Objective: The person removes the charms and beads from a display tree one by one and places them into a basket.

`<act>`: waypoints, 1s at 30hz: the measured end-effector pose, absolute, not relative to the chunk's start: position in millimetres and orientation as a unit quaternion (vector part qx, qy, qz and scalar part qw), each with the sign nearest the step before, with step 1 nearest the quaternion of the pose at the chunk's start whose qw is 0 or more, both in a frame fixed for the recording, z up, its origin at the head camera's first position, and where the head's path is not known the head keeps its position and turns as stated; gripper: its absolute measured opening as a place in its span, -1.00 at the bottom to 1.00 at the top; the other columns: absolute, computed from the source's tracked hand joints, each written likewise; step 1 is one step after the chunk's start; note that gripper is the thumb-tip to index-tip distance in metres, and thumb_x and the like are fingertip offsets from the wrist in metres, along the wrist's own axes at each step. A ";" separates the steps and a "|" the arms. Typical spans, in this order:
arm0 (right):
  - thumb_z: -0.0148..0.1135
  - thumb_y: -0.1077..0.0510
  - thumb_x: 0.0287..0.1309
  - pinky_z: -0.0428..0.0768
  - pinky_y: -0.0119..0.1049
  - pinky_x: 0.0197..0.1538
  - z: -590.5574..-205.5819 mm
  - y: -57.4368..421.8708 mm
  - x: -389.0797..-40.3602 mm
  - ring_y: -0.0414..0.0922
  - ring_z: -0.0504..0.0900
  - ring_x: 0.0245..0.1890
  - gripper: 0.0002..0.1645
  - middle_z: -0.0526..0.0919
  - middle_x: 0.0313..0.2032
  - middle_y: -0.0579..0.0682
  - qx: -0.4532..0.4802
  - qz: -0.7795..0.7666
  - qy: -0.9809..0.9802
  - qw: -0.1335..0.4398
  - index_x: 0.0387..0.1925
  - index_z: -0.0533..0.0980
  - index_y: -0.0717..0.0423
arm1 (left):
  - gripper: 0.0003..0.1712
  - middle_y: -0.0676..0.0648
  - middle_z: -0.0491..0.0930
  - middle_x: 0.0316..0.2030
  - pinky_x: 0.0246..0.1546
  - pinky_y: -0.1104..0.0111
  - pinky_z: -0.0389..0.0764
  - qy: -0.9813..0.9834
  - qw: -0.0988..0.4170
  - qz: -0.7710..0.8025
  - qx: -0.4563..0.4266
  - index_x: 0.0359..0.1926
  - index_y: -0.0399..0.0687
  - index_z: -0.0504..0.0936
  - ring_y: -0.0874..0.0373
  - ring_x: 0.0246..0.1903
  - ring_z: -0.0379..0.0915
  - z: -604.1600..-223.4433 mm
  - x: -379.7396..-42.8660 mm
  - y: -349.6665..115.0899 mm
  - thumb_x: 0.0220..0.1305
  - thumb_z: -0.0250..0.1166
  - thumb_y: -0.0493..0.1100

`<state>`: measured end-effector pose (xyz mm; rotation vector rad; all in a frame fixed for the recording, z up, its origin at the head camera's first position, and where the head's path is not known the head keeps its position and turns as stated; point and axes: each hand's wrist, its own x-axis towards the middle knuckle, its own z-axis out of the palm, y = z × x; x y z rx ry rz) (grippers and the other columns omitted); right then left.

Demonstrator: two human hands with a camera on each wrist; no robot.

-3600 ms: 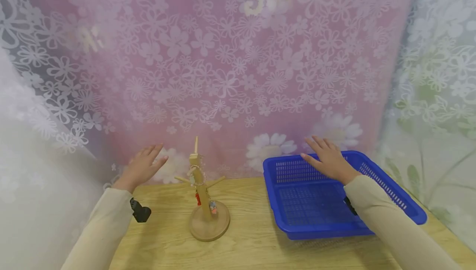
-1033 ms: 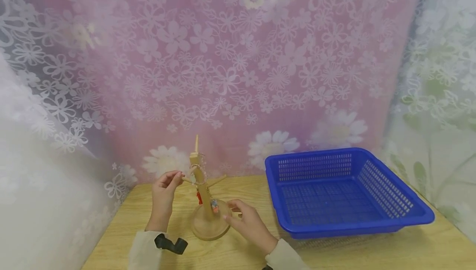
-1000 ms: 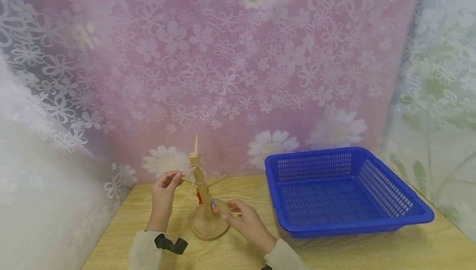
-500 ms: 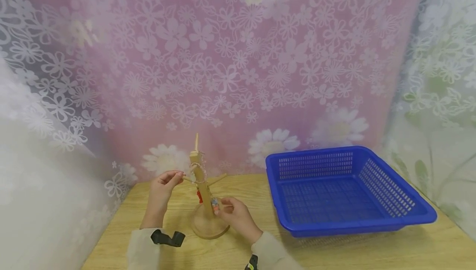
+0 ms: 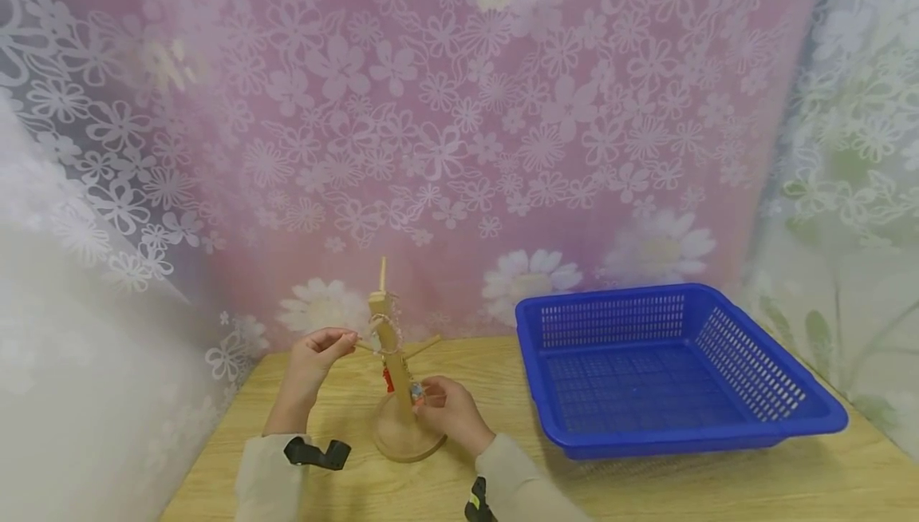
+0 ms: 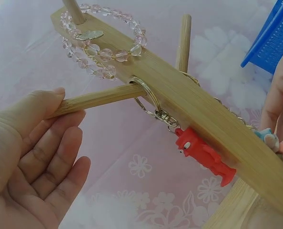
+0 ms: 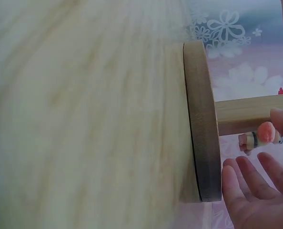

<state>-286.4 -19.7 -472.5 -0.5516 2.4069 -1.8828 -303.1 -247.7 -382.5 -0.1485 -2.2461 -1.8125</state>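
Note:
My left hand [image 5: 316,358] pinches the end of a wooden peg [image 6: 101,98] on a wooden stand [image 5: 391,362]. Its thumb and index fingertip meet on the peg, other fingers loosely bent. A keyring with a red figure charm [image 6: 206,155] hangs from that peg, near the post. My right hand [image 5: 448,410] is at the post's lower right, beside a small figurine keychain [image 7: 263,134] with blue and orange parts. The thumb tip overlaps the figurine's upper part in the right wrist view; the spread fingers show a gap from it.
A pink bead bracelet [image 6: 115,55] loops round the stand's upper part. The stand's round base [image 5: 409,442] sits on the wooden table [image 5: 345,474]. To the right stands a blue plastic basket [image 5: 675,438]. A floral curtain [image 5: 467,147] hangs behind.
Both hands came from wide apart to the stand. The left one took hold of the peg and stayed there; the right one moved left and closer, up to the figurine.

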 end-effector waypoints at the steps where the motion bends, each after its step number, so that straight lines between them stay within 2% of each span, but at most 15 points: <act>1: 0.33 0.23 0.03 0.58 -0.06 -0.12 -472.9 -21.2 -287.0 0.11 0.58 -0.13 -0.43 0.57 -0.09 0.21 -0.176 -0.605 0.776 0.019 0.09 0.44 0.36 | -0.82 0.20 0.65 -0.46 0.05 0.18 0.42 -0.772 0.125 -0.621 -0.052 -0.29 -0.19 0.69 0.20 -0.32 0.60 -382.5 -303.4 -248.0 0.21 0.32 -0.13; 5: 0.34 0.27 0.03 0.62 -0.17 -0.19 -474.7 -25.3 -288.4 0.04 0.62 -0.20 -0.53 0.61 -0.14 0.17 -0.180 -0.605 0.775 0.016 0.01 0.49 0.35 | -0.76 0.19 0.65 -0.46 0.00 0.25 0.45 -0.777 0.124 -0.614 -0.052 -0.26 -0.24 0.68 0.24 -0.33 0.58 -382.4 -304.1 -249.0 0.21 0.32 -0.12; 10: 0.34 0.31 0.04 0.62 -0.30 -0.28 -477.3 -27.8 -290.0 -0.03 0.63 -0.28 -0.63 0.63 -0.21 0.14 -0.190 -0.610 0.770 0.009 -0.08 0.53 0.35 | -0.72 0.15 0.65 -0.44 0.06 0.14 0.42 -0.776 0.120 -0.617 -0.052 -0.25 -0.26 0.67 0.12 -0.28 0.59 -381.8 -303.5 -249.2 0.20 0.33 -0.09; 14: 0.36 0.30 0.04 0.61 -0.32 -0.31 -476.6 -27.3 -289.1 -0.05 0.63 -0.30 -0.61 0.63 -0.22 0.13 -0.186 -0.611 0.770 0.010 -0.08 0.52 0.37 | -0.73 0.11 0.66 -0.43 0.08 0.09 0.40 -0.775 0.116 -0.619 -0.052 -0.26 -0.25 0.67 0.13 -0.28 0.59 -381.8 -303.0 -249.3 0.19 0.34 -0.09; 17: 0.37 0.28 0.03 0.62 -0.33 -0.32 -475.4 -25.9 -288.6 -0.08 0.63 -0.32 -0.61 0.63 -0.24 0.11 -0.183 -0.613 0.768 0.011 -0.08 0.53 0.37 | -0.74 0.13 0.65 -0.44 0.06 0.12 0.42 -0.777 0.117 -0.617 -0.054 -0.26 -0.26 0.67 0.22 -0.32 0.58 -382.8 -304.0 -250.1 0.20 0.33 -0.11; 20: 0.37 0.27 0.03 0.61 -0.35 -0.34 -474.2 -23.6 -288.7 -0.11 0.62 -0.34 -0.61 0.63 -0.26 0.07 -0.180 -0.617 0.766 0.015 -0.09 0.54 0.35 | -0.72 0.17 0.65 -0.44 0.06 0.11 0.43 -0.778 0.118 -0.615 -0.054 -0.24 -0.29 0.66 0.23 -0.32 0.59 -383.2 -304.8 -250.1 0.21 0.32 -0.11; 27: 0.38 0.21 0.03 0.60 -0.33 -0.36 -468.4 -15.4 -287.3 -0.12 0.62 -0.35 -0.78 0.64 -0.30 0.03 -0.184 -0.620 0.763 0.015 -0.27 0.59 0.24 | -0.64 0.17 0.65 -0.43 0.08 0.07 0.42 -0.780 0.118 -0.613 -0.045 -0.19 -0.38 0.63 0.21 -0.31 0.60 -382.7 -303.6 -249.7 0.21 0.33 -0.10; 30: 0.37 0.22 0.04 0.59 -0.32 -0.32 -466.1 -11.3 -286.7 -0.07 0.62 -0.32 -0.77 0.64 -0.28 0.06 -0.193 -0.624 0.757 0.006 -0.25 0.59 0.25 | -0.64 0.13 0.65 -0.43 0.08 0.09 0.42 -0.781 0.116 -0.612 -0.043 -0.19 -0.39 0.63 0.21 -0.31 0.60 -382.7 -303.1 -249.4 0.21 0.33 -0.10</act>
